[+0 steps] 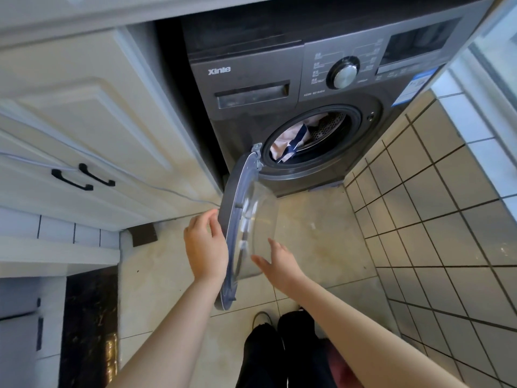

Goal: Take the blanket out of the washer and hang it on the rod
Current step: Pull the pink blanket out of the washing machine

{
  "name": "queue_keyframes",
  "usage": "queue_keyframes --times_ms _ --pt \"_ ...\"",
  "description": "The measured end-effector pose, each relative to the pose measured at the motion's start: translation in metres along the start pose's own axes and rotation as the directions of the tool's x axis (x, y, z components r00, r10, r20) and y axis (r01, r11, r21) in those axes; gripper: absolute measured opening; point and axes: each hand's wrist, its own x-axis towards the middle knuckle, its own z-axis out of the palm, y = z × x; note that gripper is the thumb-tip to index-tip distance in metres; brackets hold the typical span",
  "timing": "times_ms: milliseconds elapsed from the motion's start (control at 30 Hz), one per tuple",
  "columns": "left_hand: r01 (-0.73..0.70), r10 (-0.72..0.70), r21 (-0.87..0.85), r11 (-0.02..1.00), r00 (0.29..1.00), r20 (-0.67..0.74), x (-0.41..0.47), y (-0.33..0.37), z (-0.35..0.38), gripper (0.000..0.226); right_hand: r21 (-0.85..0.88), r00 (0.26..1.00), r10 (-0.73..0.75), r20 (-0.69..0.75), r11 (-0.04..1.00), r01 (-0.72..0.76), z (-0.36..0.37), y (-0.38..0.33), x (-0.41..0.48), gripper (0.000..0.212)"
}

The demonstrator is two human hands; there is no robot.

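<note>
Far left of the washer [321,88]: cream cabinet doors [84,130] with two black handles [84,176], a thin white cable [156,189] trailing down across them toward the floor. Lower left of the washer, a dark stone-look strip [89,326] beside pale floor tiles [156,275].

Just left of the washer's swung-open door [237,228]: left hand [205,245], fingers loosely curled with the tips on the door's outer rim (a light hold, not a tight grasp). Door hinged at the washer's left side, standing out toward the camera, clear bowl-shaped window facing right.

Just right of that door, well in front of the washer: right hand [278,261], fingers spread and extended, flat, gripping nothing, near the clear window; contact with it cannot be told.

Inside the washer's round opening: blanket [291,138], pale pink with a dark blue band, bunched at the left of the perforated drum [326,130], lying well apart from both hands.

On the washer's upper front: detergent drawer [251,96], silver dial [345,75], display panel [416,43].

Right of the washer: beige tiled wall [436,219] with dark grout lines. Below the washer, at the bottom edge: dark trouser legs [282,351].
</note>
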Motion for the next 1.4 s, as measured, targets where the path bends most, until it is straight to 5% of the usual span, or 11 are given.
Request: queue_keyframes --times_ms 133,267,533,733,1067,1400 --pt "-0.241 0.241 -0.002 0.971 0.971 0.004 -0.006 0.036 0.02 0.022 -0.006 0.998 0.045 -0.05 0.999 -0.045 -0.051 0.029 0.01 0.07" --pt "-0.328 0.319 0.054 0.943 0.94 0.124 0.005 0.069 0.066 0.024 -0.045 0.995 0.039 -0.088 0.998 -0.043 -0.107 0.059 0.03 0.068" --pt "-0.295 0.191 0.212 0.932 0.894 0.406 0.038 0.088 0.181 0.032 -0.148 0.989 -0.026 -0.148 0.989 0.004 -0.198 0.114 0.111 0.063" --pt "-0.246 0.046 0.361 0.9 0.876 0.481 0.079 0.077 0.252 0.044 -0.223 0.98 -0.107 -0.17 0.972 0.067 -0.222 0.132 0.191 0.059" --pt "-0.508 0.211 0.576 0.64 0.837 0.504 0.174 0.034 0.372 0.083 -0.262 0.945 -0.227 -0.234 0.951 0.164 -0.218 0.137 0.348 0.063" --pt "-0.524 0.169 0.665 0.532 0.836 0.523 0.242 0.012 0.431 0.091 -0.464 0.872 -0.429 -0.236 0.838 0.287 -0.205 0.117 0.467 0.082"
